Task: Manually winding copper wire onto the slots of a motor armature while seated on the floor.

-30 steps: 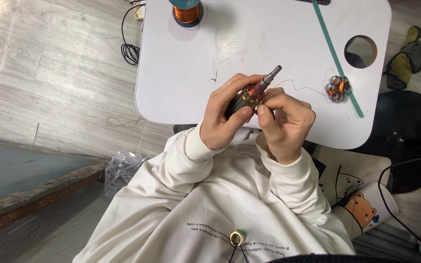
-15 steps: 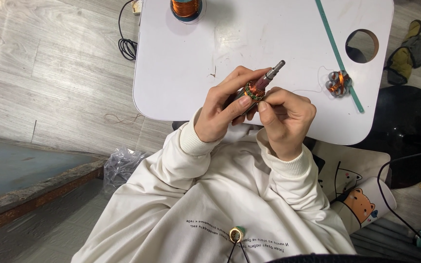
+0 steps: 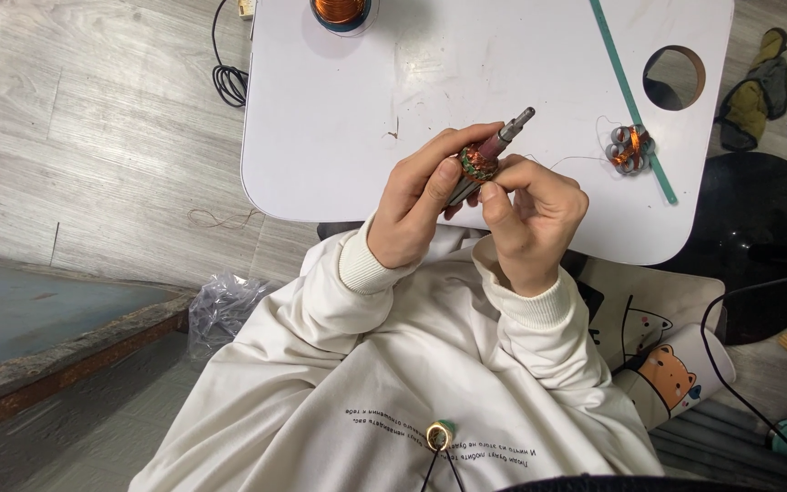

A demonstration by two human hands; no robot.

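Observation:
My left hand (image 3: pixel 416 205) grips a small motor armature (image 3: pixel 482 162) with copper winding and a steel shaft pointing up and to the right. It is held just above the near edge of a white table (image 3: pixel 339 137). My right hand (image 3: pixel 532 214) pinches at the winding end of the armature from the right with thumb and fingertips. A thin wire runs from the hands toward a small wound part (image 3: pixel 628 148) lying on the table to the right.
A copper wire spool (image 3: pixel 341 11) stands at the table's far edge. A green strip (image 3: pixel 635 100) lies diagonally at the right, beside a round hole (image 3: pixel 674 77) in the tabletop. A black cable (image 3: pixel 228 82) hangs at the left; a plastic bag (image 3: pixel 225 310) lies on the floor.
Both hands stay on the armature with only slight finger shifts. The view has drifted a little.

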